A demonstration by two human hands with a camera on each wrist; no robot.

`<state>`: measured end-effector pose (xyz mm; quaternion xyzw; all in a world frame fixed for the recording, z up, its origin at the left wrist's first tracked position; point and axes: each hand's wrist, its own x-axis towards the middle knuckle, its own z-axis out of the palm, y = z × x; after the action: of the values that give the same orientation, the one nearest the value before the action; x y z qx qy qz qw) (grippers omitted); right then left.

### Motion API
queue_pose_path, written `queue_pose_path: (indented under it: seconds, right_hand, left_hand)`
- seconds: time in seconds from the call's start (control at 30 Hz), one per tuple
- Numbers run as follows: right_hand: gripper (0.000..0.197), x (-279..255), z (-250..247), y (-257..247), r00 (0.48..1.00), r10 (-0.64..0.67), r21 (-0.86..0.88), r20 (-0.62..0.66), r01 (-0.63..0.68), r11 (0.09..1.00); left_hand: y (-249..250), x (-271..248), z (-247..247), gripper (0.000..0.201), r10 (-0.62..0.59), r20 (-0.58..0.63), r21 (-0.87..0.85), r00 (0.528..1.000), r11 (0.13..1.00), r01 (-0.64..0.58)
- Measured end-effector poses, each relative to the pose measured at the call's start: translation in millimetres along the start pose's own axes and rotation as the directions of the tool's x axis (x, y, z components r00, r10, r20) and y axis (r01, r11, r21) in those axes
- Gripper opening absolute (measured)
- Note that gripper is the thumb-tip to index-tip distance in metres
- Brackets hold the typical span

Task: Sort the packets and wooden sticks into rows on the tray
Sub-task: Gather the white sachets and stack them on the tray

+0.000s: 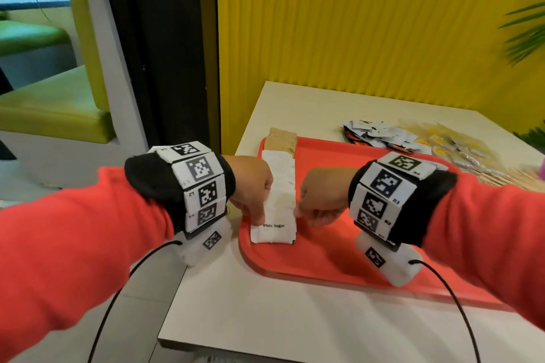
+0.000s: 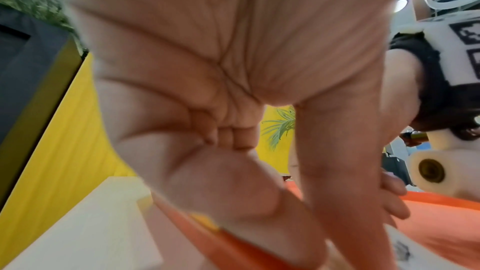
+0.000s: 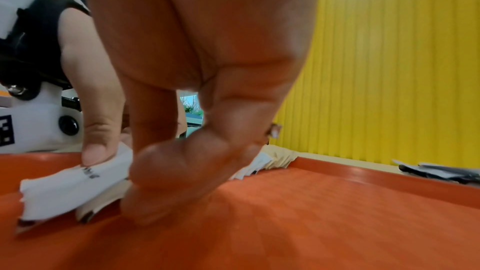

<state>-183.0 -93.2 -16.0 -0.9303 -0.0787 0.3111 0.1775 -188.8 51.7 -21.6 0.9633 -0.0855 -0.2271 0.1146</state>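
A red tray point(image 1: 339, 262) lies on a white table. Along its left side runs a row of overlapping white sugar packets point(image 1: 280, 180), with brown packets point(image 1: 281, 138) at the far end. My left hand point(image 1: 261, 215) pinches the left edge of the nearest white sugar packet point(image 1: 274, 230), one finger on top of it point(image 3: 72, 188). My right hand point(image 1: 300, 212) holds the same packet's right edge, its thumb point(image 3: 155, 176) down on the tray point(image 3: 285, 223) against the stack. In the left wrist view the other fingers point(image 2: 228, 137) are curled into the palm.
Off the tray at the back right lie a heap of black-and-white packets point(image 1: 374, 132), clear yellow packets point(image 1: 454, 147) and wooden sticks point(image 1: 501, 178). A ribbed yellow wall point(image 1: 368, 23) backs the table. The table's left edge point(image 1: 206, 244) is just beside my left wrist.
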Motion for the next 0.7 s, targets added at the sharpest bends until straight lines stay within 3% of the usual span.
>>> queue_pose_path:
  seconds: [0.17, 0.3, 0.4, 0.5, 0.57, 0.6, 0.63, 0.7]
  right_hand:
    - [0.021, 1, 6, 4, 0.994, 0.032, 0.132, 0.103, -0.046, 0.99]
    - [0.023, 7, -4, 8, 0.997, 0.072, 0.263, 0.007, -0.071, 0.962]
    - [0.024, 13, -16, 7, 0.992, 0.104, 0.406, -0.075, -0.065, 0.912]
    - [0.02, 23, -21, 5, 0.986, 0.123, 0.588, -0.115, -0.032, 0.808]
    - [0.012, 30, -25, 3, 0.989, 0.107, 0.707, -0.099, -0.006, 0.707]
    - [0.017, 34, -28, 1, 0.993, 0.086, 0.76, -0.078, 0.004, 0.65]
    - [0.039, 39, -32, -1, 0.996, 0.065, 0.792, -0.064, 0.011, 0.611]
    - [0.066, 51, -39, -6, 0.996, 0.03, 0.848, -0.078, 0.051, 0.528]
  left_hand:
    - [2, 2, -1, 0.03, -0.01, 0.0, 0.056, 1.0, 0.998, 0.01]
    - [-1, 2, -8, 0.034, -0.051, -0.075, -0.024, 0.996, 0.998, 0.049]
    - [-5, 7, -12, 0.051, -0.083, -0.153, -0.023, 0.985, 0.996, 0.08]
    - [-7, 18, -17, 0.051, -0.098, -0.187, -0.022, 0.977, 0.995, 0.095]
    - [-6, 28, -23, 0.048, -0.147, -0.192, -0.188, 0.97, 0.976, 0.111]
    - [-4, 32, -26, 0.049, -0.186, -0.172, -0.375, 0.968, 0.92, 0.11]
    - [-2, 36, -29, 0.052, -0.215, -0.146, -0.566, 0.966, 0.819, 0.097]
    - [2, 43, -35, 0.058, -0.235, -0.13, -0.774, 0.963, 0.632, 0.049]
